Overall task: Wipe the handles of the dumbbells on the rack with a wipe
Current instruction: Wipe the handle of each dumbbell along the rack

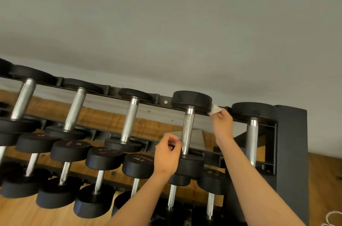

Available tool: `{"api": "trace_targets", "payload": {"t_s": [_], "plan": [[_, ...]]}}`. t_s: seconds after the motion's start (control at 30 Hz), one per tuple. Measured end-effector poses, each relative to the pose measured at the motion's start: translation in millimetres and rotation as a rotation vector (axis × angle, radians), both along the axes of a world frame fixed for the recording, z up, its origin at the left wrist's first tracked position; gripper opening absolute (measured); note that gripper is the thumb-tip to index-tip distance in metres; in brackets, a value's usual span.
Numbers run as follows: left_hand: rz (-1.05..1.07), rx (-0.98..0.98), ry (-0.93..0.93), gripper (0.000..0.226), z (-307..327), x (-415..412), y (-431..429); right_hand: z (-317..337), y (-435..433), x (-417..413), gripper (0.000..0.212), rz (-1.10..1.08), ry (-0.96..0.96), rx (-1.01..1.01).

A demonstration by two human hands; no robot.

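Pinching the white wipe in its fingertips, the right hand is up at the far head of a top-row dumbbell on the rack. Left hand curls beside the handle's lower end; grip unclear. Open gap rightwards before the neighbouring dumbbell.

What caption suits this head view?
Right hand holds a wipe at a dumbbell's far end; left hand curls beside its handle.

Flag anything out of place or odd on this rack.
Nothing on the rack looks askew or damaged. One oddity: the right hand holds the wipe at a dumbbell's far head, not its handle. A loose white cord lies on the floor, bottom right.
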State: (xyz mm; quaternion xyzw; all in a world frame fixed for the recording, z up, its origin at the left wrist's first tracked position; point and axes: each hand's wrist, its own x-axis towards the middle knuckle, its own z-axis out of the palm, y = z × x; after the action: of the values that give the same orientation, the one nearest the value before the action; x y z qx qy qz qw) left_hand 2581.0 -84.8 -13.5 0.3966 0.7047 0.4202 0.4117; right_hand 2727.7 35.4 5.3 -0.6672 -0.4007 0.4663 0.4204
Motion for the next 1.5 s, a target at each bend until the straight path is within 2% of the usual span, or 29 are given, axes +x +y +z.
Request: {"api": "trace_targets", "payload": {"t_s": [0.17,0.4,0.67,1.0,1.17,1.27,1.37,1.5], "plan": [[-0.011,-0.004,0.002,0.009,-2.2,-0.6,-0.6,-0.1,13.0,-0.7,0.017,0.066,-0.062,-0.016],[-0.028,0.006,0.021,0.01,-1.0,-1.0,-0.5,0.1,16.7,5.4,0.007,0.142,-0.153,0.012],[-0.038,-0.009,0.003,0.012,1.5,-1.3,-0.3,-8.5,4.9,8.7,0.007,0.204,-0.195,-0.003],[-0.034,0.003,0.009,0.013,-1.7,-1.9,0.3,-5.3,10.6,10.0,0.012,0.199,-0.174,-0.026],[-0.029,-0.005,0.002,0.013,-1.1,-2.1,0.1,23.6,33.1,2.4,0.012,0.117,-0.209,0.099],[-0.037,-0.001,0.003,0.013,-0.6,-2.0,0.2,22.3,18.4,0.3,0.004,0.084,-0.285,0.147],[-0.037,0.004,0.006,0.013,-0.5,-1.7,-0.1,6.8,-0.9,3.3,0.006,0.085,-0.335,0.127],[-0.036,-0.003,0.006,0.012,0.8,-1.6,-0.3,16.9,13.8,1.1,0.008,0.105,-0.416,0.165]]}}
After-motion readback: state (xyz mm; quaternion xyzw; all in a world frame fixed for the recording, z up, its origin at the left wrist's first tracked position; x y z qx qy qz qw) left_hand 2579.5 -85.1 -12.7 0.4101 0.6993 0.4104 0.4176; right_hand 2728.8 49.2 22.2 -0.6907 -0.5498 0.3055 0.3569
